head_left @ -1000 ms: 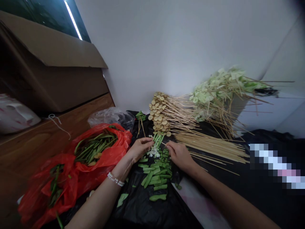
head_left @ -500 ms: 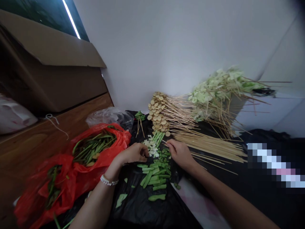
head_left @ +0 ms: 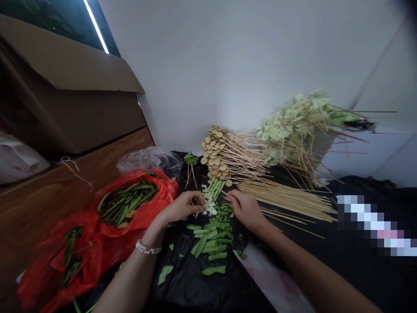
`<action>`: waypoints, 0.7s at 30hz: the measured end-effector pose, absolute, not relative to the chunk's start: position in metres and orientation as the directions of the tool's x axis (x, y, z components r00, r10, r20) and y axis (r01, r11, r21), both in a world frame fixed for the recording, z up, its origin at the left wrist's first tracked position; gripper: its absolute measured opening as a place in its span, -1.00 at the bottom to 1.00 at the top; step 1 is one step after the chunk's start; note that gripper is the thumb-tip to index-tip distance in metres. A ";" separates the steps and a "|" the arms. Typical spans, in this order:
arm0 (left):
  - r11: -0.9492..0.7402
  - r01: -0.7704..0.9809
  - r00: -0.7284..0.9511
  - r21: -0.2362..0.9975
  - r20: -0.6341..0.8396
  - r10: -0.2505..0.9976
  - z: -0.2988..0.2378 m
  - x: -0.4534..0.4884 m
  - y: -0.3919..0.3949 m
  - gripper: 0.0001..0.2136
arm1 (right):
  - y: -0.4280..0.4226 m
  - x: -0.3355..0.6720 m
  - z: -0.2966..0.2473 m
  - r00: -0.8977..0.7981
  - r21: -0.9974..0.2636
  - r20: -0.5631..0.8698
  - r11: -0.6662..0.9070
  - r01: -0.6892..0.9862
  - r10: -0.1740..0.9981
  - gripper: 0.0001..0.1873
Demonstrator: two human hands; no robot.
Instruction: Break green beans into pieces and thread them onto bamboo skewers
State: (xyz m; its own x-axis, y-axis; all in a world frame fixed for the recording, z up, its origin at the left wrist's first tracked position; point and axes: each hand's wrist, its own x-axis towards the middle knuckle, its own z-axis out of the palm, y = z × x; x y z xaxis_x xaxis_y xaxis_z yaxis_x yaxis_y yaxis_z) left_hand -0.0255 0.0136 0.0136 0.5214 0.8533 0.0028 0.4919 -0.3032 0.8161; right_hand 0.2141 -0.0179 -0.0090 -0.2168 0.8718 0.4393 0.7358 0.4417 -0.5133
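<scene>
My left hand [head_left: 184, 205] is curled in a pinch over a small heap of white bits [head_left: 208, 204], its fingertips closed on something I cannot make out. My right hand [head_left: 245, 209] is closed with its fingertips together at the top of a pile of cut green bean pieces [head_left: 211, 237] on a black plastic sheet [head_left: 195, 287]; a thin wooden skewer seems to run from its fingers. Green stalks [head_left: 215, 188] lie just beyond both hands.
A red plastic bag [head_left: 97, 234] of long green beans lies at the left on a wooden surface [head_left: 42, 195]. Behind the hands are skewers of tan slices [head_left: 215, 154], loose bamboo skewers [head_left: 286, 198], and skewered pale green leaves [head_left: 299, 121]. A cardboard box [head_left: 71, 95] stands far left.
My left hand drew back from the white bits toward the bean pile, then moved forward to them again. My right hand stayed nearly still.
</scene>
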 end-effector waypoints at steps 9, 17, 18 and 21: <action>0.009 -0.077 0.156 0.997 0.003 0.988 -0.003 -0.007 0.023 -0.62 | -0.018 0.213 -0.010 -0.236 -0.523 0.413 0.441 0.729 0.880 -0.73; 0.108 -0.212 0.021 0.971 -0.106 0.994 -0.003 -0.003 0.022 -0.64 | -0.020 0.209 -0.015 -0.265 -0.497 0.377 0.435 0.751 0.887 -0.74; 0.100 -0.222 0.007 0.970 -0.101 0.995 -0.002 -0.002 0.021 -0.64 | -0.020 0.208 -0.015 -0.269 -0.490 0.373 0.434 0.756 0.888 -0.74; 0.093 -0.236 -0.008 0.967 -0.098 0.995 0.000 -0.001 0.020 -0.62 | -0.020 0.208 -0.016 -0.277 -0.479 0.361 0.431 0.765 0.891 -0.74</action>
State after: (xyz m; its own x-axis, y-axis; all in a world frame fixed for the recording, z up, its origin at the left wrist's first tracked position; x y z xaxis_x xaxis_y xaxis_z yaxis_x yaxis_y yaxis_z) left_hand -0.0009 0.0199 0.0003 -0.0081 0.9952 -0.0976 -0.2363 0.0930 0.9672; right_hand 0.2078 -0.0202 -0.0161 -0.2767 0.8907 0.3606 0.7648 0.4314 -0.4786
